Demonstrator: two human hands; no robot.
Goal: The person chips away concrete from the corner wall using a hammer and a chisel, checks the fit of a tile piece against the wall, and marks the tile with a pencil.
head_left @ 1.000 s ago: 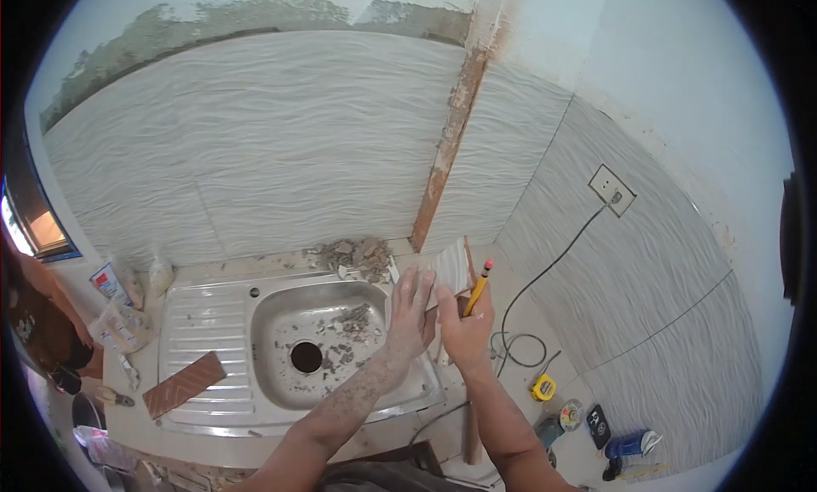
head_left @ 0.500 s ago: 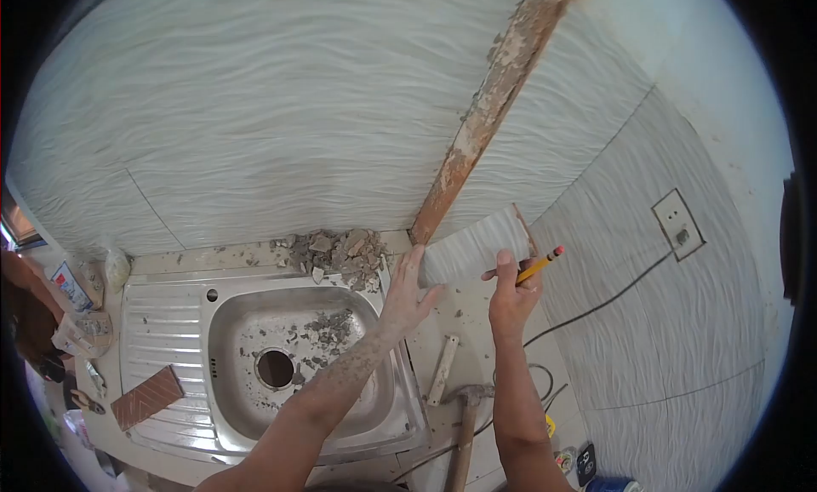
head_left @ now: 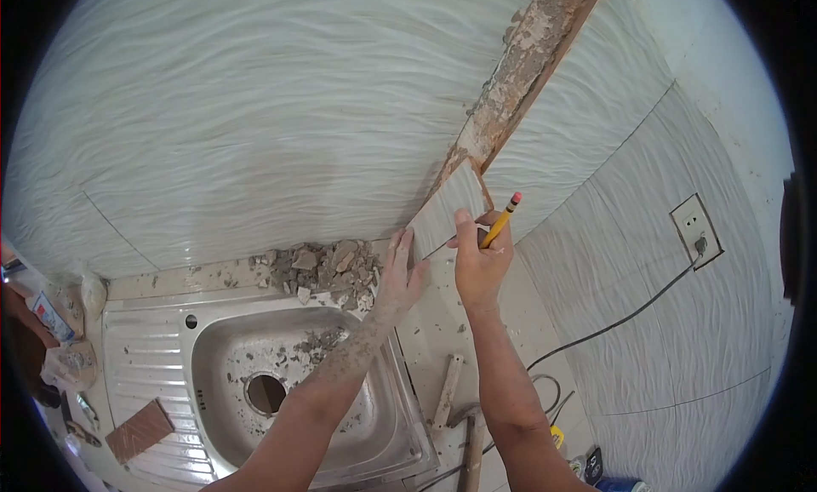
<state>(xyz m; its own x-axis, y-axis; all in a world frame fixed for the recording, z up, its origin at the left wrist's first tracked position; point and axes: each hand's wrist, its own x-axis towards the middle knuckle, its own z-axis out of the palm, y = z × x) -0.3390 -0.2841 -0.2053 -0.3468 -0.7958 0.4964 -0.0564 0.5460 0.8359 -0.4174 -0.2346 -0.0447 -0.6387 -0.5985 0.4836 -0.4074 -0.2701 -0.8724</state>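
A cut strip of white wavy-patterned tile (head_left: 447, 211) is tilted up against the wall, at the lower end of the bare channel (head_left: 515, 88) between the wall tiles. My left hand (head_left: 398, 279) grips its lower left end, fingers along the edge and thumb apart. My right hand (head_left: 483, 266) is closed around a yellow pencil (head_left: 500, 222), its pink eraser pointing up and away. The right thumb lies against the tile's face. A thin dark thing also shows at the right fingers; I cannot make out what it is.
A steel sink (head_left: 281, 390) sits at left, with rubble (head_left: 328, 269) behind it and grit inside. A brown tile piece (head_left: 140, 430) lies on its drainboard. A hammer (head_left: 472, 449), a pale strip (head_left: 448, 391) and a black cable (head_left: 608, 323) plugged into a wall socket (head_left: 696, 231) are at right.
The tile strip has come up from the counter and now leans over the foot of the channel. My right hand has moved left and up with the pencil, and my left hand has closed on the tile.
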